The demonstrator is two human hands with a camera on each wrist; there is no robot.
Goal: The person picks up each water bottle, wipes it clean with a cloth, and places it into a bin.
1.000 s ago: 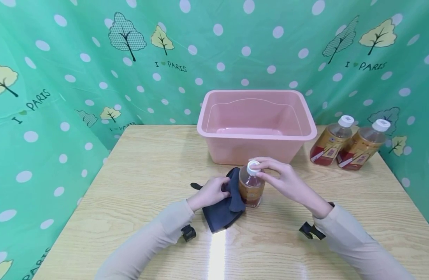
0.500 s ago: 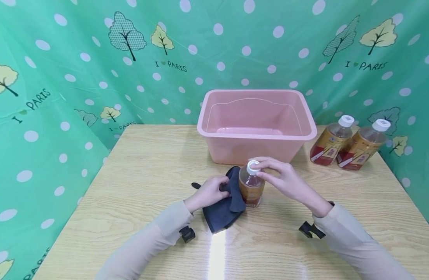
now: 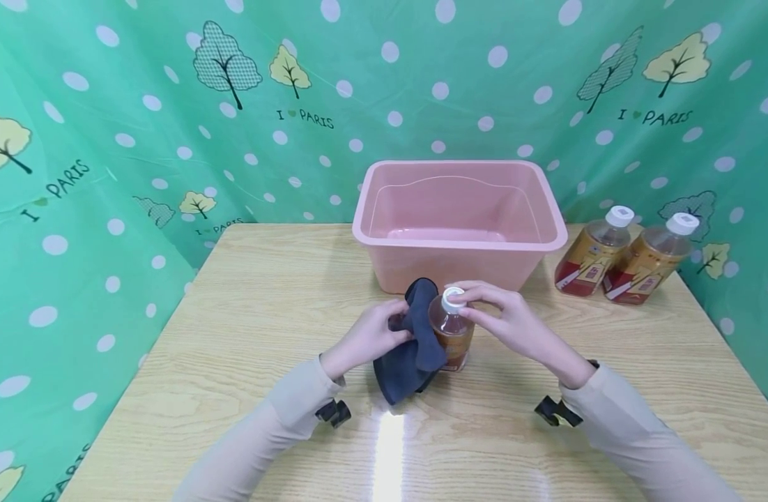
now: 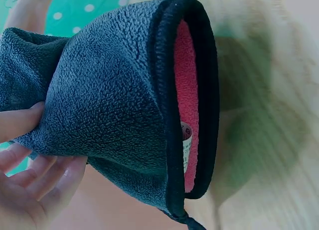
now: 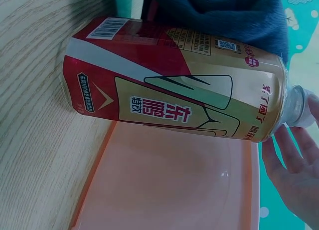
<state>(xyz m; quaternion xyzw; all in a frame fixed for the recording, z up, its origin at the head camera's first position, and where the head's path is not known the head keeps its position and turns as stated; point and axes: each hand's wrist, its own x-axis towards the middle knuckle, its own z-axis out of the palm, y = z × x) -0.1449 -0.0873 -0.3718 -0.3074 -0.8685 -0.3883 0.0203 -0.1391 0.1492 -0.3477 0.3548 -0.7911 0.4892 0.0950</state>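
One dark fleecy cloth [image 4: 109,90], black-edged and pink inside, is pinched in your left hand [image 3: 373,336]; under your half-closed right hand [image 3: 504,319] stands a red-and-gold bottle [image 5: 169,85], upright, its white cap [image 5: 297,103] pinched there.

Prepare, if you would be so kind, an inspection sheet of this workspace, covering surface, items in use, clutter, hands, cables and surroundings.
Surface: light wood-grain table.
Items in use: dark fleece piece, red inside its opening, beside an upright capped bottle.
Clutter: pink bin behind these; on its right, a second bottle and a third bottle, both standing.
Hands: left hand pinches the fleece; right hand holds the nearest bottle's white cap.
Cables: nothing seen.
Surroundings: green dotted curtain with tree prints and "PARIS" lettering.
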